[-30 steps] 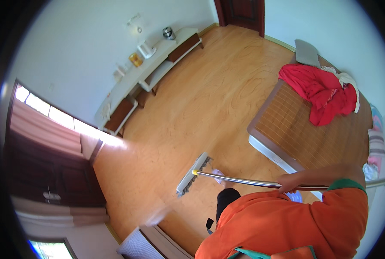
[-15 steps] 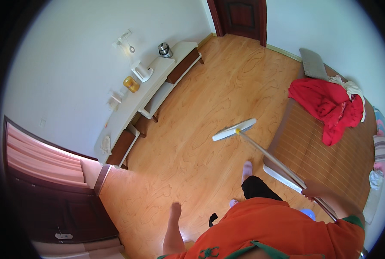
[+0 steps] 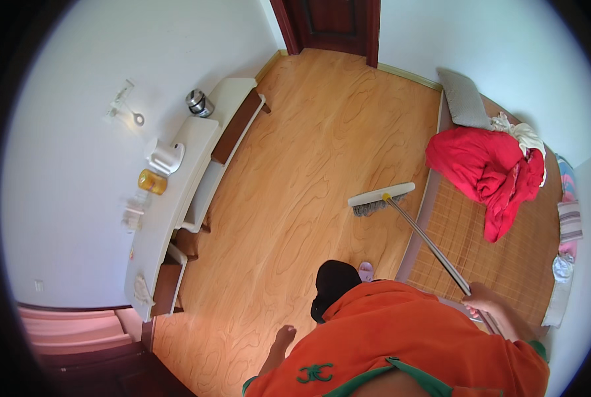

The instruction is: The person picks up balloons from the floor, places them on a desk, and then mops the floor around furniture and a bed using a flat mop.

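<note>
Before me, wood-grain floor (image 3: 302,198) runs from white tabletop (image 3: 196,145) to bed (image 3: 467,221); the mop (image 3: 376,196) slants near its edge, pole (image 3: 438,253) clamped in the right grip (image 3: 483,299). Whether the left grip (image 3: 285,334) is curled, I can't tell.

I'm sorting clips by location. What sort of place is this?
Probably a bedroom in a home: there is a bed, a grey pillow at its far end and a long, low cabinet bearing a white kettle.
</note>
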The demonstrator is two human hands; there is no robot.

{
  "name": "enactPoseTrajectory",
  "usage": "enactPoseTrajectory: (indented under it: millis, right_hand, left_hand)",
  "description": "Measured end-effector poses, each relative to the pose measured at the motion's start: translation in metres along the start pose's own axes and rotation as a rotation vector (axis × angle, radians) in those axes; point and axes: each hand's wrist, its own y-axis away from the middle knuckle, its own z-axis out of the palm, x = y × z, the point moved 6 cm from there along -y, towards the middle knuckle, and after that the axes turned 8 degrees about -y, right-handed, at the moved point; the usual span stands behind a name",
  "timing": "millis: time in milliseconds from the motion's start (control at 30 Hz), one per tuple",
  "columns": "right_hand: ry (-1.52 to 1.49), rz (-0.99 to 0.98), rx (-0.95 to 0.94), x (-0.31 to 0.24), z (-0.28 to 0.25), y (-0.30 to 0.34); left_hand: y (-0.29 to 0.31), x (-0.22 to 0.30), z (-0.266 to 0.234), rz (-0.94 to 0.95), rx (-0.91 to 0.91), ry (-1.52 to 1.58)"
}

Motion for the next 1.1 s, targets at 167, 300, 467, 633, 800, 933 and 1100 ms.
enactPoseTrajectory:
  millis: [167,300,467,633,800,933,1100]
  right_hand:
    - [0.006,0.030,0.037,-0.097,-0.006,-0.018]
    - [-0.090,0.024,0.061,-0.181,-0.001,-0.045]
    - [-0.199,0.141,0.107,-0.263,-0.009,-0.067]
    - [-0.219,0.092,0.124,-0.368,-0.026,-0.107]
    - [-0.416,0.160,0.109,-0.447,-0.072,-0.167]
    - [-0.367,0.049,0.087,-0.538,-0.125,-0.227]
    - [-0.382,-0.006,0.070,-0.671,-0.187,-0.296]
  left_hand:
    - [-0.107,0.007,-0.046,0.148,-0.264,-0.139]
    - [-0.231,0.024,-0.149,0.066,-0.067,-0.230]
    - [-0.354,0.242,-0.338,0.098,-0.026,-0.287]
    - [-0.484,0.344,-0.492,0.403,0.231,0.068]
    - [-0.559,0.472,-0.532,0.511,0.260,-0.005]
    - [-0.602,0.515,-0.512,0.530,0.030,-0.265]
    - [-0.636,0.487,-0.522,0.527,-0.173,-0.268]
